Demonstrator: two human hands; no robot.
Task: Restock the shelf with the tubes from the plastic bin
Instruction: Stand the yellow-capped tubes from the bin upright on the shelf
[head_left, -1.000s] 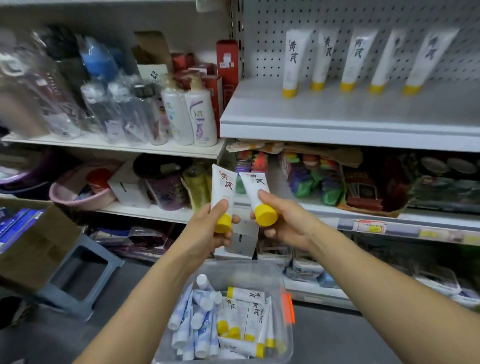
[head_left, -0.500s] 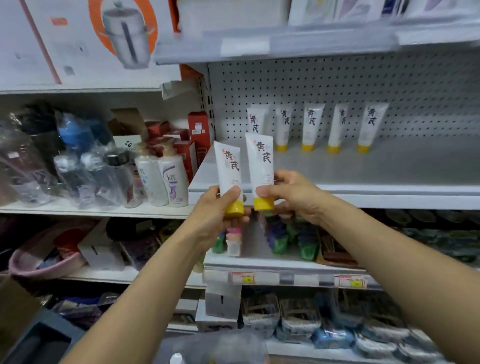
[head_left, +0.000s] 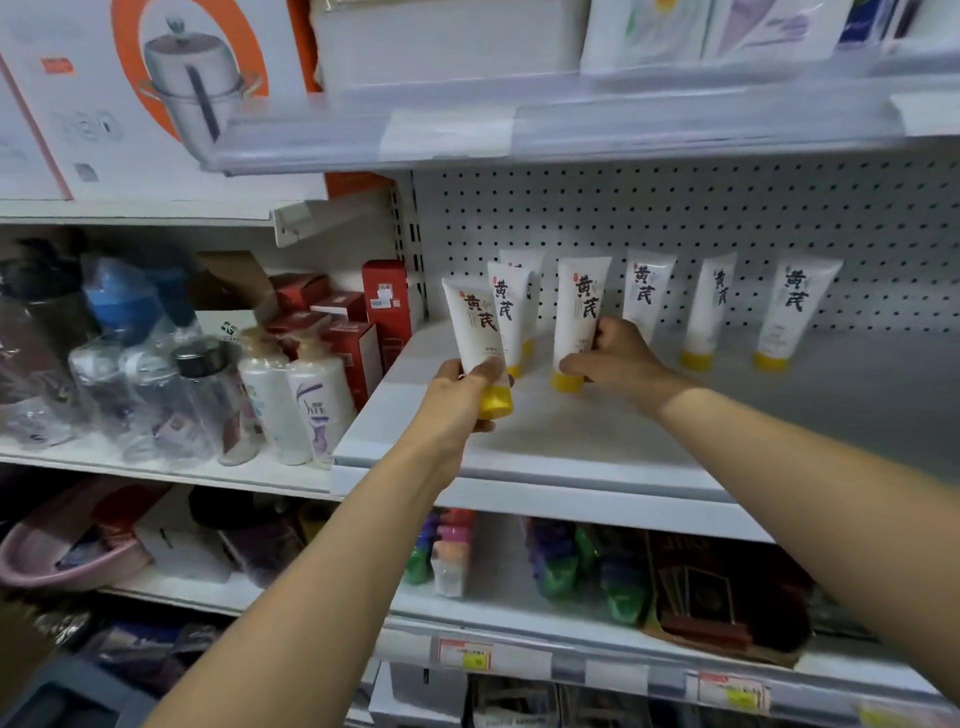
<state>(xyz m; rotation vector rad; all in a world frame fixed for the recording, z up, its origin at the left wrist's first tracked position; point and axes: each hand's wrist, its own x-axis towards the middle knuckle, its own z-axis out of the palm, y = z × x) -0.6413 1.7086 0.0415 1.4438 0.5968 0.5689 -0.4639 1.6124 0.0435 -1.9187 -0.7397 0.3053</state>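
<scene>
Left hand (head_left: 457, 397) grips the first tube (head_left: 475, 332), white w/ yellow cap, low on its body, thumb across the front. The cap is down, the top is tilted a bit left, and it's held over the near-left part of the white shelf (head_left: 571, 452). Right hand (head_left: 618, 358) pinches the second tube (head_left: 579, 306) just above its cap; it's upright and the cap looks to touch the shelf. Just behind the first tube stand two more tubes (head_left: 506, 312), one behind the other, crowding that spot. Far row vs. the pegboard (head_left: 675, 218): three tubes (head_left: 792, 312), the leftmost partly hidden by the right hand. Left bay: red boxes (head_left: 384, 301), pump bottles (head_left: 306, 400), clear bottles (head_left: 156, 395). Above: cooking-pot box (head_left: 171, 93). Below: coloured packs (head_left: 561, 566), price tags (head_left: 465, 654).
</scene>
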